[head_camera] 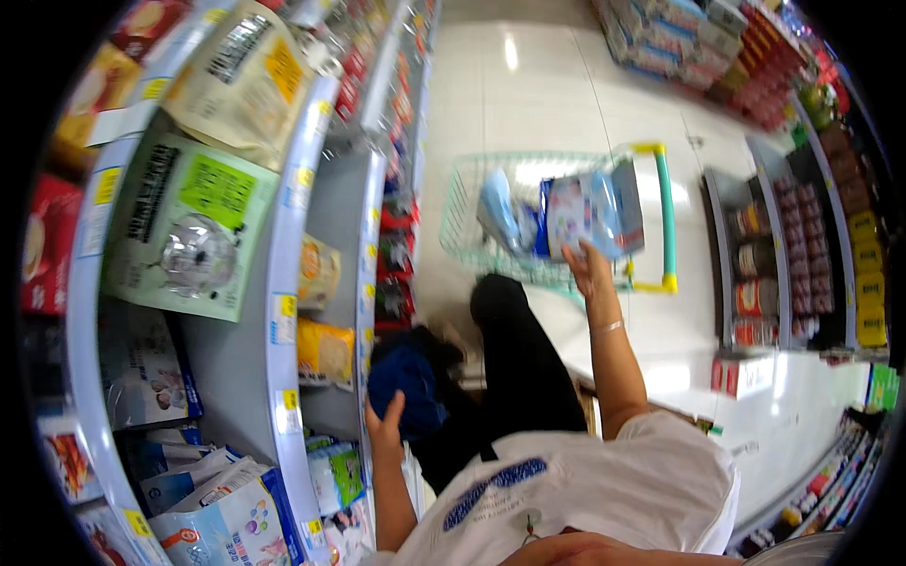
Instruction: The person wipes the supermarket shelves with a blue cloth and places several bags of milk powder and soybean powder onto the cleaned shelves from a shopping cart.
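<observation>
My right hand reaches to the near edge of a blue and white plastic package in a green wire shopping cart. Its fingers are spread and touch or overlap that edge; whether they grip it I cannot tell. A light blue package lies beside it, toward the cart's left end. Low by the left shelf, my left hand has its thumb raised against a dark blue fabric item. The other fingers are partly hidden, so a hold on it is unclear.
Shelves with a pale edge run close along my left, stocked with a green pouch, a cream pouch and blue-white bags. The cart's green handle faces right. More shelves and stacked boxes stand across the tiled floor.
</observation>
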Demonstrator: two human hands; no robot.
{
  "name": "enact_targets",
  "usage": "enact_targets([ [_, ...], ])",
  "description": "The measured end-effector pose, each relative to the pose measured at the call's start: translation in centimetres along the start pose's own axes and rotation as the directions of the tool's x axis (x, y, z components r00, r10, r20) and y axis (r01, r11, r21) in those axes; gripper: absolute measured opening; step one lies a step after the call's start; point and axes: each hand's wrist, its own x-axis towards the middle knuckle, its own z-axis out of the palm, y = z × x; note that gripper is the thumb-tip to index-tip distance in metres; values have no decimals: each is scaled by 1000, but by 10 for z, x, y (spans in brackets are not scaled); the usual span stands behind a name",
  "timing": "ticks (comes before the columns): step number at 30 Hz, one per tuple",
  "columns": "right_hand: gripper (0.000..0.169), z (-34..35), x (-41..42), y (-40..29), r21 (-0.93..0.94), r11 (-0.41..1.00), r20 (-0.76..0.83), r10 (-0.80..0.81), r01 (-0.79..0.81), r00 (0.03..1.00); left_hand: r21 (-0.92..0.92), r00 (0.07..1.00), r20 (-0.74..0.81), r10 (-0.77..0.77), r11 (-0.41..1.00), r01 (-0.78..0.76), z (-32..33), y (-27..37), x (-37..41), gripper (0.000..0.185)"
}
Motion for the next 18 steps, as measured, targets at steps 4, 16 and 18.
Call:
enact_targets([
  [4,35,6,29,8,113,975,-45,198,-192,979,-72,997,40,63,996,-60,3,-8,-11,65],
  [16,17,81,-97,-33,-360,752,354,-437,552,827,7,949,34,312,950,-313,-9,-31,-2,68],
  [18,18,98,-169,-50,-358,719,462,-418,596,782,-227,934,75,351,918,-326,13,-4,-23,64],
])
